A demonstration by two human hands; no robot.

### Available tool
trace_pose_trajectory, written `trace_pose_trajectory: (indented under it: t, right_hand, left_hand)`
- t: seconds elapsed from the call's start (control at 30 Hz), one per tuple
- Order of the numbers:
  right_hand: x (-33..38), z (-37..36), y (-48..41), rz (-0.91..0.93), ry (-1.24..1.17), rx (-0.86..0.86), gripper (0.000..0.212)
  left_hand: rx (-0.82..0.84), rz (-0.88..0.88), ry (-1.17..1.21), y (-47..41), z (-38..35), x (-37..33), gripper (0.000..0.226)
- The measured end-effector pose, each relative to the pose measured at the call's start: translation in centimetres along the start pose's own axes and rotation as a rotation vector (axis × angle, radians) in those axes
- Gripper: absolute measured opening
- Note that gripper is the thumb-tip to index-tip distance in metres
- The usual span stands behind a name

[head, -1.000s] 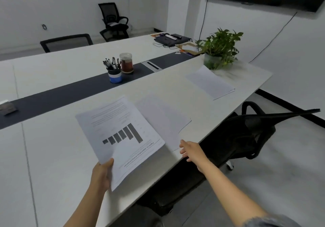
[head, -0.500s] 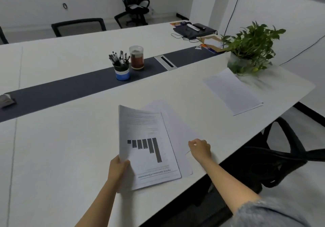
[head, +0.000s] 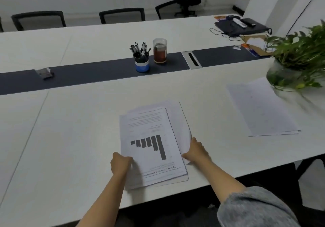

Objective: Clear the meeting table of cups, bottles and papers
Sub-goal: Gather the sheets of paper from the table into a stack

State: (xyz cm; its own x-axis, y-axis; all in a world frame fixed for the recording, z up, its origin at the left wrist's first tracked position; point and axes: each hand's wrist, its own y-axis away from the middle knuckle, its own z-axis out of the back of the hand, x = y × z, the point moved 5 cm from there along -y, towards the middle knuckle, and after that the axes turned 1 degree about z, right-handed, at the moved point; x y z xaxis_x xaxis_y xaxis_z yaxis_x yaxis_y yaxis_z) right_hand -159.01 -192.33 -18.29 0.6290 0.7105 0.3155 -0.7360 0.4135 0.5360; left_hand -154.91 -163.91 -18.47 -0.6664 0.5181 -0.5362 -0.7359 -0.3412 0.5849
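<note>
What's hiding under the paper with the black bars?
More white sheets peek out past the top and right edges of the bar-chart paper, lying on the table. What is printed on them is covered.

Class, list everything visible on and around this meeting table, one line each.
paper stack: one, white, bar chart on top, near edge
plant: one, green, far right
loose sheets: one pile, white, beside plant
pen cup: one, blue, dark strip
jar: one, brown contents, right of pen cup
packet: one, grey, strip's left
chairs: several, black, far side
table: one, white, centre
left hand: one, grips paper stack's left edge
right hand: one, holds its right edge
</note>
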Motion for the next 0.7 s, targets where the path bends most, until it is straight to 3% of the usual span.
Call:
trace_pose_trajectory:
  t: [0.13, 0.3, 0.4, 0.47, 0.57, 0.7]
  right_hand:
    - [-1.0, -0.4, 1.0, 0.033, 0.024, 0.103, 0.079]
    - [-2.3, -1.1, 2.8, 0.075, 0.164, 0.207, 0.079]
    - [-2.4, 0.2, 3.0, 0.025, -0.24, 0.258, 0.033]
    - [-2.3, 1.1, 2.8, 0.014, -0.422, 0.18, 0.029]
    - [-1.5, 0.4, 3.2, 0.03, -0.306, 0.156, 0.037]
    - [-1.1, -1.2, 3.8, 0.072, -0.106, 0.157, 0.044]
  left_hand:
    - [0.089, 0.076, 0.114, 1.2, -1.6, -0.2, 0.036]
    - [0.078, 0.068, 0.142, 1.9, -2.0, 1.0, 0.023]
    - [-0.007, 0.022, 0.034, 1.4, -1.7, 1.1, 0.03]
    - [0.0, -0.009, 0.042, 1.8, -1.6, 0.3, 0.025]
    - [0.074, -0.047, 0.17, 2.7, -1.8, -1.1, 0.01]
    - [0.101, -0.038, 0.269, 2.3, -2.4, -1.5, 0.024]
